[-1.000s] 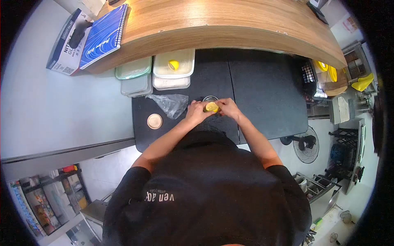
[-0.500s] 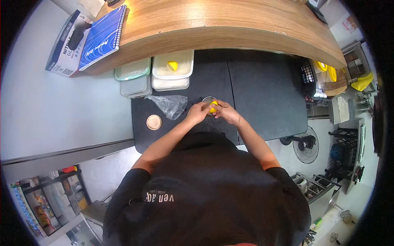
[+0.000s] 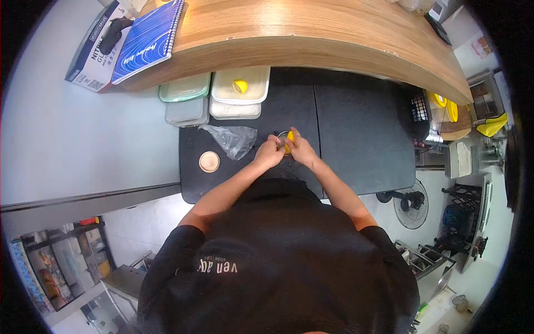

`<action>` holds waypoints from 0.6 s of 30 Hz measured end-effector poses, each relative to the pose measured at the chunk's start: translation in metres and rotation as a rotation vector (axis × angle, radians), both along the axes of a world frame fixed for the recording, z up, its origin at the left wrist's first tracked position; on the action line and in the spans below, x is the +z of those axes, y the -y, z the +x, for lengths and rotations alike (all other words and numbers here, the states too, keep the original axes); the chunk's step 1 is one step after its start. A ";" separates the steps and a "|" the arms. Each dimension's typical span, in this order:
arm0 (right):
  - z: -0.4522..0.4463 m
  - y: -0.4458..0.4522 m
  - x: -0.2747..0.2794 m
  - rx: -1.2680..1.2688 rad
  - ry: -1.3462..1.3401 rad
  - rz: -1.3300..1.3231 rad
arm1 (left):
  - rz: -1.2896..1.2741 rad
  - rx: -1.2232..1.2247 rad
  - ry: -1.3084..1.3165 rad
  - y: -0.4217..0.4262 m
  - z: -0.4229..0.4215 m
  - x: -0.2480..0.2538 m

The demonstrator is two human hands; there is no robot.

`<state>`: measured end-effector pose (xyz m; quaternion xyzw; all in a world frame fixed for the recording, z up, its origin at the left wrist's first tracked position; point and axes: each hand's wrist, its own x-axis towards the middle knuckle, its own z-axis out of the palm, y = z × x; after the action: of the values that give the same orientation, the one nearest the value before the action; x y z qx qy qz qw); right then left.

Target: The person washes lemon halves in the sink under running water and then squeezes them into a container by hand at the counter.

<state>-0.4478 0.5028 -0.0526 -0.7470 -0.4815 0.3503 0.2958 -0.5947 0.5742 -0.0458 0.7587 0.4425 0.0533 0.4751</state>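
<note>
A yellow lemon piece is gripped in my right hand, whose fingers and thumb press round it above a small round glass container. My left hand is closed at the container's left side, its fingertips close to the lemon. Both hands cover most of the container, so its contents are hidden. To the left lies a crumpled clear plastic bag, and nearer me a round wooden lid. Another cut lemon rests on a lidded white tub behind the bag.
Stacked plastic tubs stand at the back left of the black table. A wooden shelf overhangs its far side, bearing a blue notebook beside a glove box. A black basket and a fan are at right.
My right hand has turned and shifted its fingers on the lemon, now more upright over the container. My left hand has moved slightly toward the container's side. The view has shifted a little.
</note>
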 end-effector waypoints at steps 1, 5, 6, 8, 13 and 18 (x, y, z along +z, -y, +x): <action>-0.003 -0.001 0.004 0.003 0.000 0.000 | 0.040 0.003 -0.046 -0.001 0.000 0.001; -0.011 -0.003 0.004 0.035 0.208 0.058 | 0.032 0.067 0.045 0.000 -0.003 0.003; -0.012 -0.004 0.002 0.035 0.260 0.093 | 0.030 0.063 0.062 -0.001 -0.003 0.003; -0.012 -0.008 0.000 0.049 0.273 0.117 | 0.029 0.061 0.076 -0.002 -0.004 -0.002; -0.011 -0.016 0.011 0.069 0.311 0.088 | 0.071 0.078 0.142 -0.001 -0.004 0.006; -0.010 -0.020 0.024 -0.053 0.367 0.009 | 0.161 0.078 0.145 -0.001 -0.003 0.000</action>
<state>-0.4577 0.5233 -0.0281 -0.8095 -0.5089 0.1982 0.2156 -0.5978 0.5754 -0.0460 0.7707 0.4306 0.1619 0.4409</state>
